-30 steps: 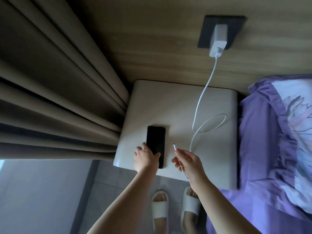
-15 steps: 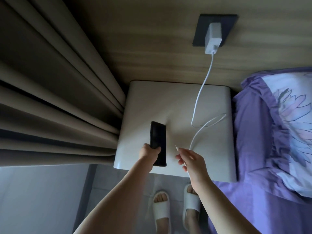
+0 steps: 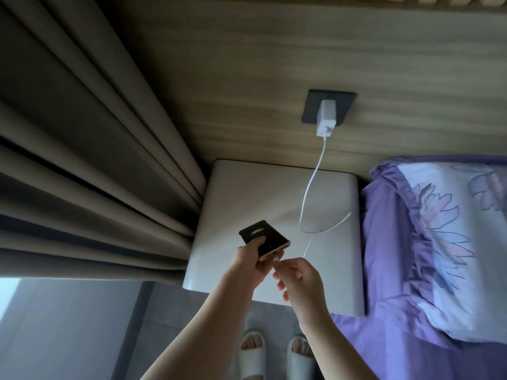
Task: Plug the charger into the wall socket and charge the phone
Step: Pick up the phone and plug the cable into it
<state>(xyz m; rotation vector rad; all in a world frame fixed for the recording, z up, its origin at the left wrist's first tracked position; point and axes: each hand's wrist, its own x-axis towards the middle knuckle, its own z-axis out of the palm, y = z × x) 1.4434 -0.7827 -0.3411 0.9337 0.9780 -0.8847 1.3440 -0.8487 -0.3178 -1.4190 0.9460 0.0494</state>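
Note:
A white charger (image 3: 325, 117) sits plugged into the dark wall socket (image 3: 312, 106) on the wooden panel. Its white cable (image 3: 311, 187) hangs down, loops over the white bedside table (image 3: 247, 187) and runs to my right hand (image 3: 297, 277). That hand pinches the cable's plug end right at the bottom edge of the black phone (image 3: 263, 238). My left hand (image 3: 251, 260) holds the phone lifted and tilted above the table's front part. The fingers hide whether the plug is inside the port.
Thick beige curtains (image 3: 96, 160) hang to the left of the table. A bed with a purple sheet and a flowered pillow (image 3: 452, 242) lies to the right. My feet in white slippers (image 3: 252, 349) stand on the grey floor below.
My left hand has picked the phone up off the table and turned it. My right hand has brought the cable's plug end to the phone's bottom edge. The view has tilted upward.

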